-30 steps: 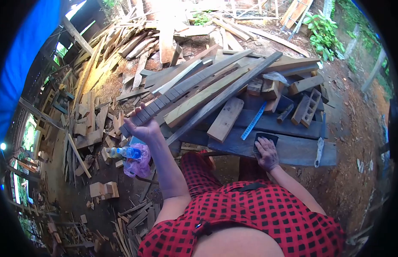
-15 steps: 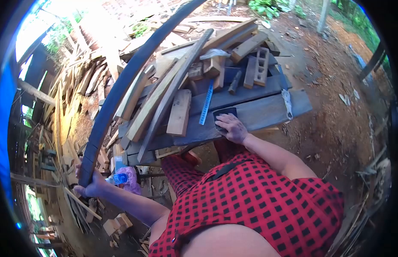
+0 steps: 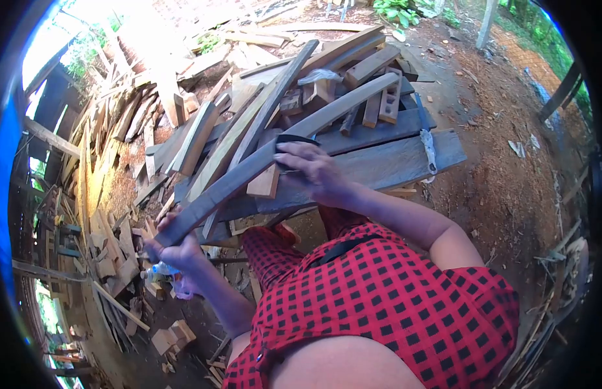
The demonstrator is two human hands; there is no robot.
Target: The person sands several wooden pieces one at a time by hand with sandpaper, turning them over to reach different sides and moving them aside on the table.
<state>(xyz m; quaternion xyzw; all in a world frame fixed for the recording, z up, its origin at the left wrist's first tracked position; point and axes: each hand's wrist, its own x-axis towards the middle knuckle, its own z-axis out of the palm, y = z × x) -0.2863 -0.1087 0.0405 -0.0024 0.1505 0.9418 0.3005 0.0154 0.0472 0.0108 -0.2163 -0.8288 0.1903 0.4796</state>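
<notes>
Near its lower end, my left hand [image 3: 181,249] is wrapped round a long grey-brown wooden plank [image 3: 213,196]. The plank slants up to the right over the workbench and the wood lying there. My right hand [image 3: 317,170] lies over the plank's middle, its fingers closed on a piece of black sandpaper [image 3: 294,139] against the wood. Most of the sandpaper is hidden under the fingers. Just below the plank, a short wood block [image 3: 264,183] shows on the bench.
The bench's front board [image 3: 391,162] runs across in front of me. On it lie several wood strips, a block with square holes [image 3: 390,107] and a crumpled plastic bag [image 3: 319,76]. A plastic bottle [image 3: 159,269] and scrap wood [image 3: 173,338] are at lower left.
The plank has swung down from steep to a low slant across the bench. My right hand has lifted the sandpaper off the bench board and brought it left onto the plank.
</notes>
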